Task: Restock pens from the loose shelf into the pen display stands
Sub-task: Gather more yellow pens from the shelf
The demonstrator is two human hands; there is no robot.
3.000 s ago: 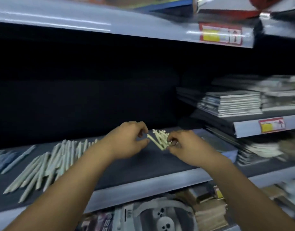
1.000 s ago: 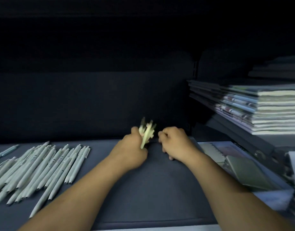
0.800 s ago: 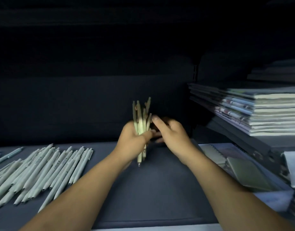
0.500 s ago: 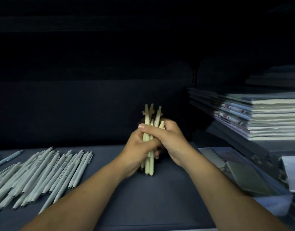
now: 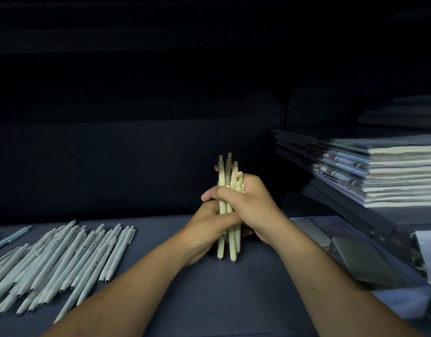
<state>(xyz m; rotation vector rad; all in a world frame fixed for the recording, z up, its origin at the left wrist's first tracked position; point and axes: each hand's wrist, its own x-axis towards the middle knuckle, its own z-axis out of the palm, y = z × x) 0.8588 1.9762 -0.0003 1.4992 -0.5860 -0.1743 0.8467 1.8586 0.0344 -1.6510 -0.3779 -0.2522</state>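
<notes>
**Both hands clasped round one upright bundle of pens**

On the far left the loose grey pens [image 5: 63, 259] lie fanned out flat on the dark shelf [image 5: 209, 300], well apart from my hands. My left hand [image 5: 207, 229] grips the lower half of the bundle of cream pens [image 5: 228, 173], its fingers curled tight round it. The bundle stands upright at the middle of the shelf, tips down and close to the surface. I cannot tell whether they touch it. My right hand [image 5: 253, 205] clasps the bundle higher up, thumb laid across the front, fingers curled round the back, pressed against my left hand. Further right a stack of notebooks [image 5: 379, 171] sits on a raised ledge.
</notes>
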